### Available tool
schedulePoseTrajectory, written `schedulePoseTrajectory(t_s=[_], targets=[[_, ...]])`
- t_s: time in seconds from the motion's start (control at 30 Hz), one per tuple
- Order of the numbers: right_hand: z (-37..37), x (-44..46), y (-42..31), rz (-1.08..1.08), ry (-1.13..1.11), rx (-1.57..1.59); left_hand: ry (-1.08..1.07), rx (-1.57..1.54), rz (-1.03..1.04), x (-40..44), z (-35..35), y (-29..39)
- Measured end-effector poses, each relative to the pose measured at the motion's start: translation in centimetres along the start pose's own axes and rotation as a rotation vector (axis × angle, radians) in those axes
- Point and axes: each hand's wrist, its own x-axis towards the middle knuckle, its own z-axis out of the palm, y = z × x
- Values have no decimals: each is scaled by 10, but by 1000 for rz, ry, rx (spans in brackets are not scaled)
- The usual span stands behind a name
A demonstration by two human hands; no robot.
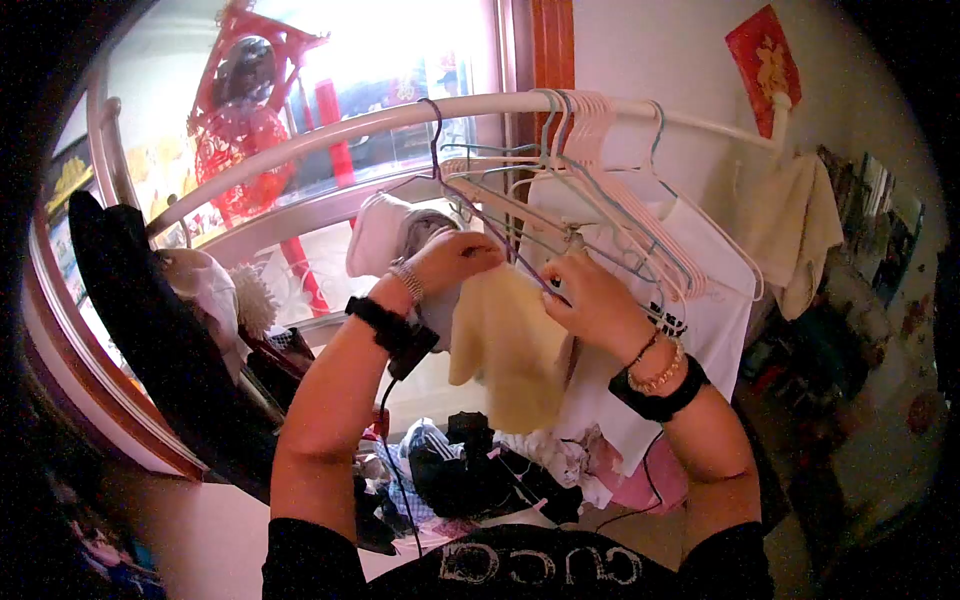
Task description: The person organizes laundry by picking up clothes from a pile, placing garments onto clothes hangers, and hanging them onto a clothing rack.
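A dark hanger (437,150) hooks over the white rail, and its lower bar slants down to the right between my hands. My left hand (455,262) is closed at the upper edge of a pale yellow cloth (515,350), which hangs below it. My right hand (590,300) pinches the dark hanger's bar near its lower right end. Just behind my left hand, white and grey garments (385,235) hang. To the right, several pink and blue-grey hangers (610,190) hang beside a white shirt (700,330).
The white rail (340,135) curves across the view before a bright window. Below lies a heap of mixed clothes (470,470). Dark clothing (160,330) hangs at left, and a beige cloth (790,235) at right. Black cables run down from both wrists.
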Motion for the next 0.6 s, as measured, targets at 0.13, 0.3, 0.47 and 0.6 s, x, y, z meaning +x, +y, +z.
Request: schedulePoseTrajectory(t_s=[0.13,0.3,0.47,0.6], targets=[[-4,-9,-25,234,-54,168,22,-21,115,-8,3,-2],[8,-13,-30,325,-205,1,60,342,-167,-25,-7,33],[-5,-10,-21,290,-253,120,345,366,54,-35,-12,-2],[-6,-12,-10,219,-147,273,677,244,119,-53,-43,-44]])
